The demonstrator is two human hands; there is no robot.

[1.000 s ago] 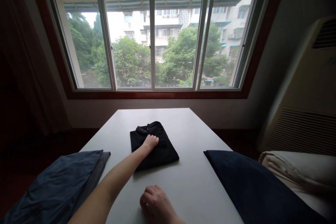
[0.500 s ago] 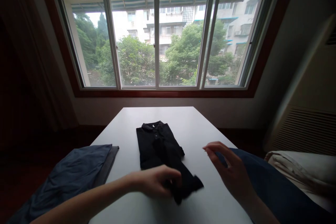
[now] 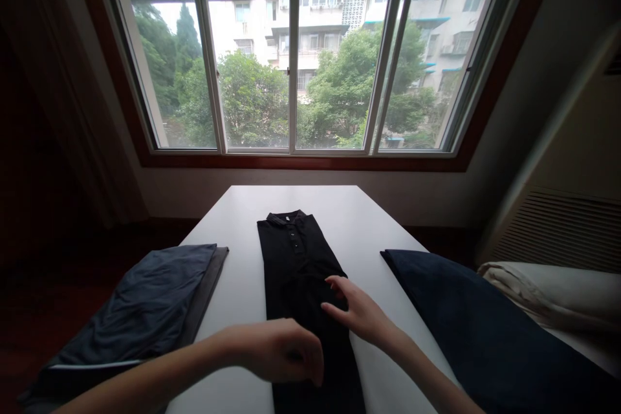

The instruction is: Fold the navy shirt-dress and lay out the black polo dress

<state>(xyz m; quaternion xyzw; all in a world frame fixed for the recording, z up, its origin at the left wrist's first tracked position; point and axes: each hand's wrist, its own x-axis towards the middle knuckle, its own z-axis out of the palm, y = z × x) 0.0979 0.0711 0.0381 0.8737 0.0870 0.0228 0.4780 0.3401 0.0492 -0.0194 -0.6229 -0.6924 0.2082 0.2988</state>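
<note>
A black polo shirt [image 3: 310, 259] lies lengthwise on the white table [image 3: 204, 310], its collar at the far end and its near end running out of view at the bottom. My left hand [image 3: 279, 349] is above the lower part of the shirt, with fingers curled down and closed. Whether cloth is pinched between those fingertips cannot be made out against the black fabric. Across from it, my right hand [image 3: 359, 307] is open, thumb and fingers apart, over the shirt's right side. Its fingertips are at or just above the fabric.
Blue-grey folded clothing [image 3: 140, 304] hangs over the table's left edge, with a darker grey layer under it. Dark navy cloth [image 3: 466, 310] lies along the right edge. Beyond it is a pale bundle of bedding [image 3: 553, 288]. A window [image 3: 291, 71] is at the far wall.
The loose black cloth at my left hand now lies down along the table. My right hand has moved left onto the shirt. The view has tilted slightly downward.
</note>
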